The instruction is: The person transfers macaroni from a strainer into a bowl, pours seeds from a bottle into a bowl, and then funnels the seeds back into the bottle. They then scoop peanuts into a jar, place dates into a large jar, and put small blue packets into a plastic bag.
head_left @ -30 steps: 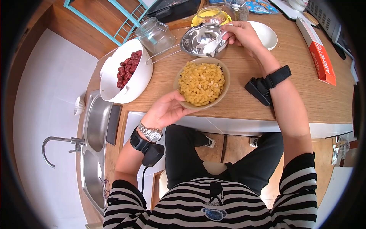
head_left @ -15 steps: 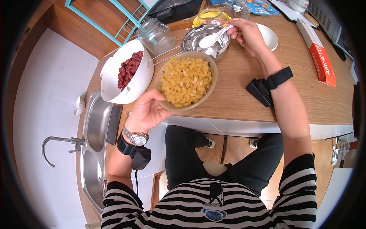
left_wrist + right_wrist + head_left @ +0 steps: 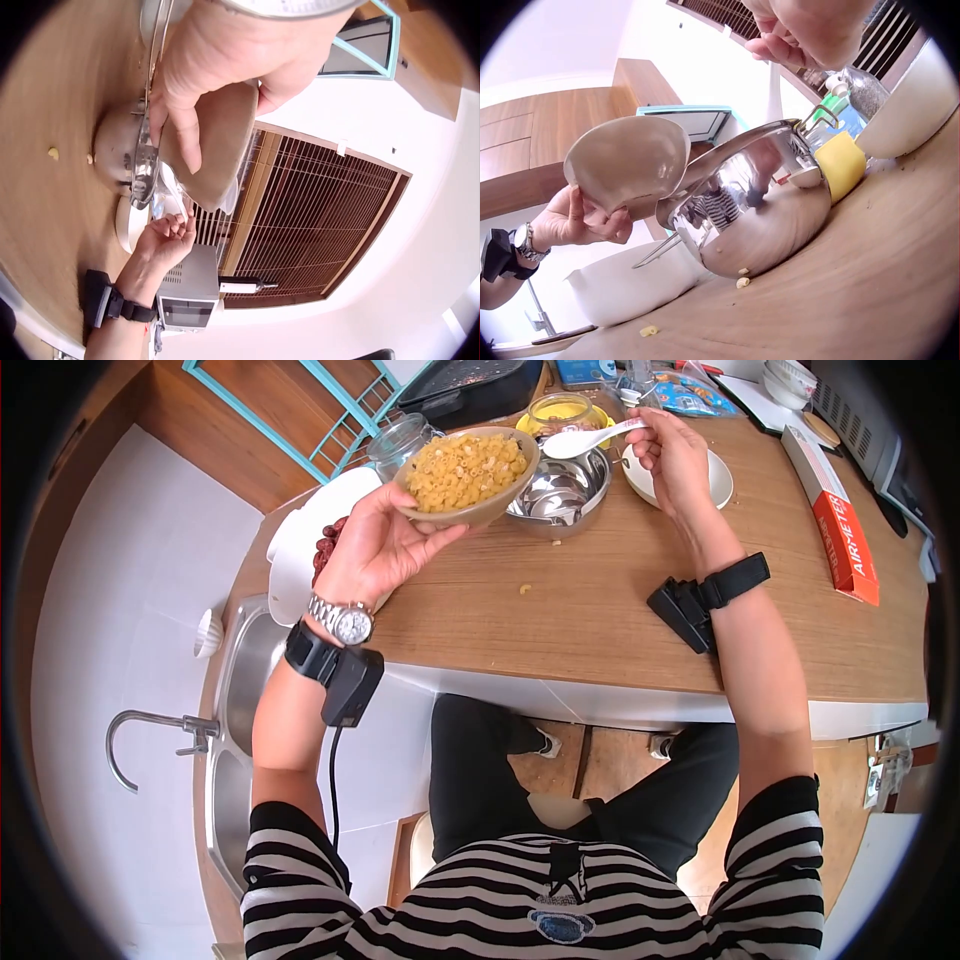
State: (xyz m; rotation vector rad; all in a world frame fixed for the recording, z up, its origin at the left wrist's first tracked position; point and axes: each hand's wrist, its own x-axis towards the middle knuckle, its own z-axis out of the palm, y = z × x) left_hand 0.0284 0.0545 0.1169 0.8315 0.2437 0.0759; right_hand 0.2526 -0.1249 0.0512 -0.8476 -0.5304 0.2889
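Observation:
My left hand [image 3: 385, 550] holds a beige bowl [image 3: 480, 512] of yellow macaroni [image 3: 462, 472], thumb at its near rim and fingers beneath. Raised off the counter, the bowl tilts beside and over the left edge of a shiny steel bowl [image 3: 575, 500] with a wire handle. In the left wrist view, fingers [image 3: 189, 139] spread along the bowl's outside. Over the steel bowl's far side, my right hand [image 3: 672, 455] pinches a white spoon [image 3: 580, 442] by its handle end, its scoop pointing left. The right wrist view shows the steel bowl [image 3: 772, 214] standing on the counter.
A white pot [image 3: 290, 575] with dark red dates or sausage-like pieces stands left, partly hidden by my left arm. Behind are a glass jar [image 3: 400, 440] and a yellow-based jar [image 3: 560, 410]. A white dish [image 3: 720, 485] sits right, near a red-and-white box [image 3: 845, 545]. Loose macaroni [image 3: 525, 589] lies on the counter.
The left hand has lifted the macaroni bowl up, leftward and away from me, tilting it. The right hand has raised the spoon out of the steel bowl.

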